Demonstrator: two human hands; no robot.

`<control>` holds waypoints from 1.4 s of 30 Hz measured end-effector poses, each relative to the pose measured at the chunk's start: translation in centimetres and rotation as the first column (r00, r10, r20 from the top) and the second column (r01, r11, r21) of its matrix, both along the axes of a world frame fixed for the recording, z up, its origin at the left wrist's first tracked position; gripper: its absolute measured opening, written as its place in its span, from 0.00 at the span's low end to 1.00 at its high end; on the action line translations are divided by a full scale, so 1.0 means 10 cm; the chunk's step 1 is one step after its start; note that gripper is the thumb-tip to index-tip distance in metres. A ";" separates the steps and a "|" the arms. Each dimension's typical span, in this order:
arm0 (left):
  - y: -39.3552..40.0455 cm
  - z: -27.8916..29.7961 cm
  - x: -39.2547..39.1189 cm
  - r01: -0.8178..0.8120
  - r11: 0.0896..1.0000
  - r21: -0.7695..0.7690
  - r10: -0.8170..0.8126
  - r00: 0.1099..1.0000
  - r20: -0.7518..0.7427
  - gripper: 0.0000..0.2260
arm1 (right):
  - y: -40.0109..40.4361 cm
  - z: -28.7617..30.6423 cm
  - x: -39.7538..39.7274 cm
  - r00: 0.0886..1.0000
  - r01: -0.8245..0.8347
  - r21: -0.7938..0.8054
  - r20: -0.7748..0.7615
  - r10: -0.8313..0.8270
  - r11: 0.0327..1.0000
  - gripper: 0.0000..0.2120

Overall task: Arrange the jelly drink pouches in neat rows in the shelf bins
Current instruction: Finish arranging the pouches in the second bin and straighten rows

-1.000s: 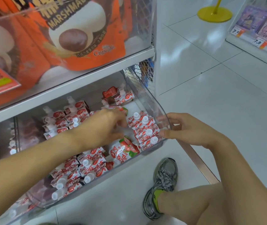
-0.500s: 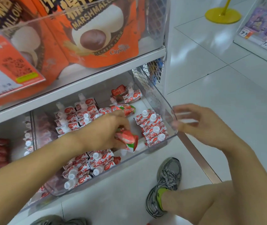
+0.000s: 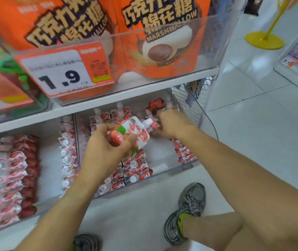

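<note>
A clear shelf bin (image 3: 170,171) on the lower shelf holds rows of red-and-white jelly drink pouches (image 3: 135,171), with another row (image 3: 186,154) along its right wall. My left hand (image 3: 104,147) grips one jelly drink pouch (image 3: 133,133) lifted above the middle of the bin, its spout pointing right. Deep at the back of the bin, my right hand (image 3: 173,125) has its fingers curled round a second pouch (image 3: 154,125), which is blurred and partly hidden.
More pouches fill the neighbouring bin (image 3: 8,169) on the left. Orange marshmallow bags (image 3: 159,33) and a 1.9 price tag (image 3: 63,73) sit on the shelf above. A yellow stand base (image 3: 264,40) and my shoe (image 3: 186,212) are on the white floor.
My left hand has lifted its pouch higher above the bin. My right hand has left the bin's right rim and reached into the back of the bin. The camera has tilted left.
</note>
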State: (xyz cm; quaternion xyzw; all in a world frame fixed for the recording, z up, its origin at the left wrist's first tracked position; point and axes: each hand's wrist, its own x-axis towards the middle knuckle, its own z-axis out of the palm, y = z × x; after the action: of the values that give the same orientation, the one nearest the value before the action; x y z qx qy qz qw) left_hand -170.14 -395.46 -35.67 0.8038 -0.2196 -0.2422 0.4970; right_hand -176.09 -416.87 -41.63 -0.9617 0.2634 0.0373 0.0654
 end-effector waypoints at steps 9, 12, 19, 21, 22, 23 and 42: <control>-0.11 -0.02 0.05 -0.138 0.983 -0.120 0.068 0.884 -0.463 0.18 | 0.02 0.27 -0.40 0.943 0.168 0.233 0.243 -0.225 0.958 0.11; -0.21 -0.12 0.07 -0.134 0.986 -0.096 0.083 0.908 -0.411 0.20 | 0.10 0.44 -0.62 0.815 0.222 0.609 0.313 -0.487 0.762 0.13; -0.38 -0.13 -0.13 -0.001 0.970 -0.243 -0.122 0.864 -0.489 0.19 | 0.42 0.43 -0.83 0.789 -0.166 0.986 0.142 -0.597 0.014 0.12; -0.37 -0.13 -0.19 0.054 0.973 -0.222 -0.143 0.903 -0.406 0.23 | 0.50 0.30 -0.80 0.783 -0.117 0.944 0.278 -0.556 0.308 0.11; -0.37 -0.14 -0.19 0.061 0.975 -0.214 -0.138 0.919 -0.368 0.22 | 0.53 0.26 -0.79 0.799 -0.088 0.856 0.366 -0.476 0.509 0.12; -0.36 -0.14 -0.19 0.058 0.976 -0.209 -0.131 0.927 -0.353 0.20 | 0.55 0.24 -0.78 0.821 -0.085 0.765 0.417 -0.391 0.638 0.15; 0.05 -0.15 0.01 0.020 0.997 -0.080 -0.034 0.984 -0.173 0.20 | -0.42 0.01 0.23 0.952 -0.086 -0.103 -0.301 0.051 0.991 0.22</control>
State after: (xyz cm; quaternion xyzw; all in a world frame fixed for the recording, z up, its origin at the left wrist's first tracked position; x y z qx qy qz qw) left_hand -170.05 -395.00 -37.21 0.7565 -0.1957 -0.3094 0.5420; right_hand -173.83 -421.05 -41.51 -0.9559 0.2383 0.1688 -0.0319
